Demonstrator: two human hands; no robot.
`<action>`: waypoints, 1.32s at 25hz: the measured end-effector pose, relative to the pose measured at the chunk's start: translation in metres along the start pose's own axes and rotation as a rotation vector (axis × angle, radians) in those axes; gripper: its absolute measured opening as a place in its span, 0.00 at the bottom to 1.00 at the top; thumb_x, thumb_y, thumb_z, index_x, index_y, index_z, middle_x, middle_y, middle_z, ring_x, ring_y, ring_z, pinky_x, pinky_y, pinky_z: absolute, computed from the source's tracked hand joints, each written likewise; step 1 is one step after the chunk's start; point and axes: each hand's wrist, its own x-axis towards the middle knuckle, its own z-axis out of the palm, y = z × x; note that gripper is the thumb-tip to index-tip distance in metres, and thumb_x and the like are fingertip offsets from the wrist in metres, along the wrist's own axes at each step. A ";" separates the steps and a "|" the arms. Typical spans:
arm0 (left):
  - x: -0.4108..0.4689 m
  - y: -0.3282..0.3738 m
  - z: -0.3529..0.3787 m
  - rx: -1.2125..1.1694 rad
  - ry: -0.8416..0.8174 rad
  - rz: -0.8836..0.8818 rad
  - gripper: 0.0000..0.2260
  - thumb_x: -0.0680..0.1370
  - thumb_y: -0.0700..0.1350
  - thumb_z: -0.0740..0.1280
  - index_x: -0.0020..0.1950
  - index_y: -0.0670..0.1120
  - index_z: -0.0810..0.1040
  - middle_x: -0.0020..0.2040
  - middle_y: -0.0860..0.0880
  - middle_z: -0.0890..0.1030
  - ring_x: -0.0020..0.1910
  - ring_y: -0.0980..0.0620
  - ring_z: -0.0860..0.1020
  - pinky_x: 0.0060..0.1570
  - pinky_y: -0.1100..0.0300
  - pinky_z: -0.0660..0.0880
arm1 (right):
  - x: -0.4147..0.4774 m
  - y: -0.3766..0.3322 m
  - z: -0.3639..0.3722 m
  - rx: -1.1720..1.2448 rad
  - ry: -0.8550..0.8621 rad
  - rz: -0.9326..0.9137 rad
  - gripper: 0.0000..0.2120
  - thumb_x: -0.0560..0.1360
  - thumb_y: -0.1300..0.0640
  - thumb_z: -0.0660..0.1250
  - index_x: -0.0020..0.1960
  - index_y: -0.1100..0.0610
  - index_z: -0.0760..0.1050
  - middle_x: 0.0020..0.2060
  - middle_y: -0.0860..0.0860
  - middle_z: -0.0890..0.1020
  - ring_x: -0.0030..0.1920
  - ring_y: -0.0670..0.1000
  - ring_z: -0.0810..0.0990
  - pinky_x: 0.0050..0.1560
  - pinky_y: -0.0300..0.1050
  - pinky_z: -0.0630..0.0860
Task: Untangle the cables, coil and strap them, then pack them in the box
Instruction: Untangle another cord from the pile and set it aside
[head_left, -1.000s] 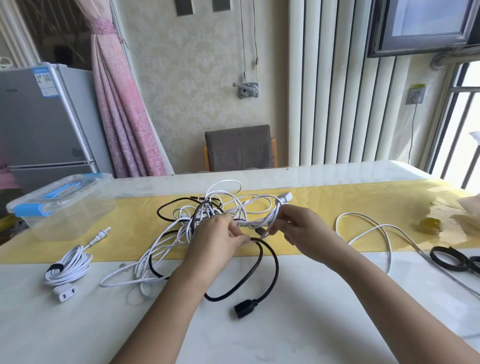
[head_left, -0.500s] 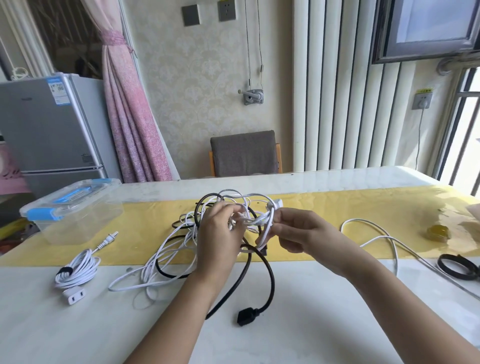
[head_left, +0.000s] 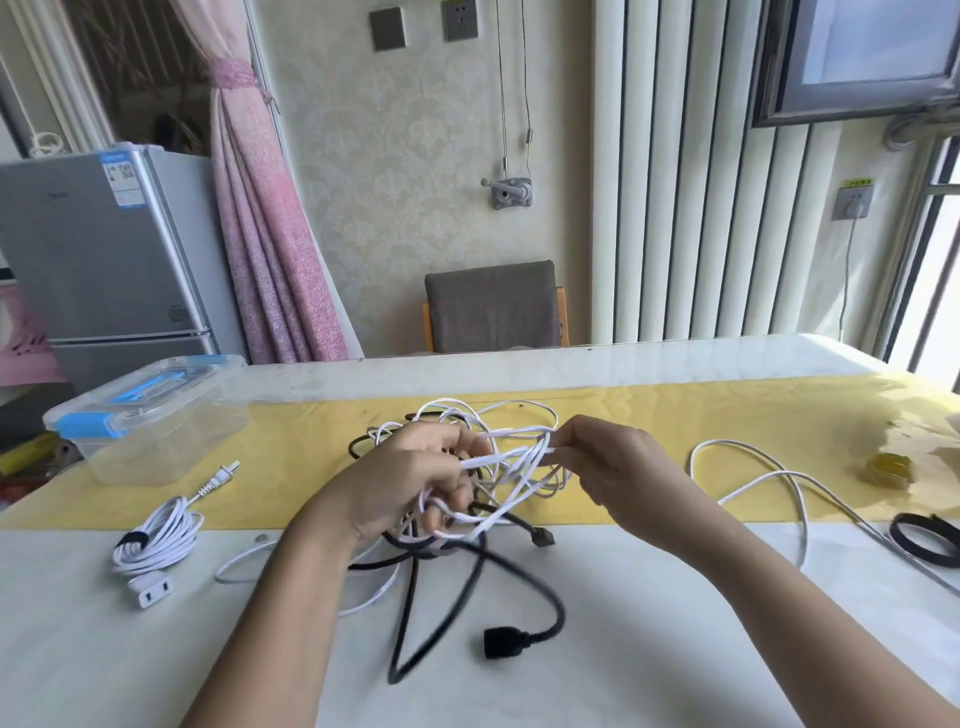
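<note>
A tangle of white cable (head_left: 511, 457) and black cable (head_left: 467, 587) hangs above the middle of the table. My left hand (head_left: 410, 483) grips the bundle of loops from the left. My right hand (head_left: 608, 462) pinches white strands on the bundle's right side. The black cable's socket end (head_left: 501, 638) trails on the table below. A coiled, strapped white cable (head_left: 156, 535) lies at the left. The clear box with blue latches (head_left: 150, 415) stands at the back left, lid on.
A loose white cable (head_left: 763, 478) runs across the right of the table. Black straps (head_left: 922, 538) lie at the right edge, near a small yellow object (head_left: 891, 467). A yellow runner (head_left: 675, 410) crosses the table. A chair (head_left: 491, 306) stands behind it.
Both hands have lifted the tangle higher off the table. The black cable's loop and socket end now hang and trail below. My right hand has shifted along the white strands.
</note>
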 end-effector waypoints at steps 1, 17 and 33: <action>-0.002 0.000 -0.005 -0.082 -0.059 -0.058 0.18 0.61 0.35 0.56 0.50 0.40 0.72 0.24 0.44 0.71 0.14 0.57 0.62 0.17 0.70 0.61 | -0.001 -0.002 0.004 -0.068 0.015 -0.050 0.06 0.80 0.61 0.61 0.47 0.59 0.76 0.24 0.40 0.76 0.27 0.42 0.72 0.28 0.33 0.64; 0.022 -0.026 0.015 0.607 0.602 0.419 0.11 0.69 0.40 0.75 0.36 0.56 0.77 0.37 0.58 0.80 0.41 0.66 0.75 0.40 0.75 0.66 | 0.003 0.006 0.010 -0.234 0.059 0.068 0.07 0.78 0.58 0.62 0.44 0.55 0.78 0.34 0.51 0.76 0.30 0.44 0.69 0.32 0.33 0.64; 0.027 -0.032 0.028 0.475 0.225 0.288 0.11 0.81 0.44 0.63 0.42 0.56 0.80 0.36 0.52 0.84 0.34 0.60 0.79 0.42 0.60 0.74 | 0.002 0.011 0.013 -0.513 0.029 -0.017 0.13 0.77 0.50 0.65 0.42 0.57 0.82 0.35 0.52 0.79 0.39 0.50 0.69 0.39 0.40 0.65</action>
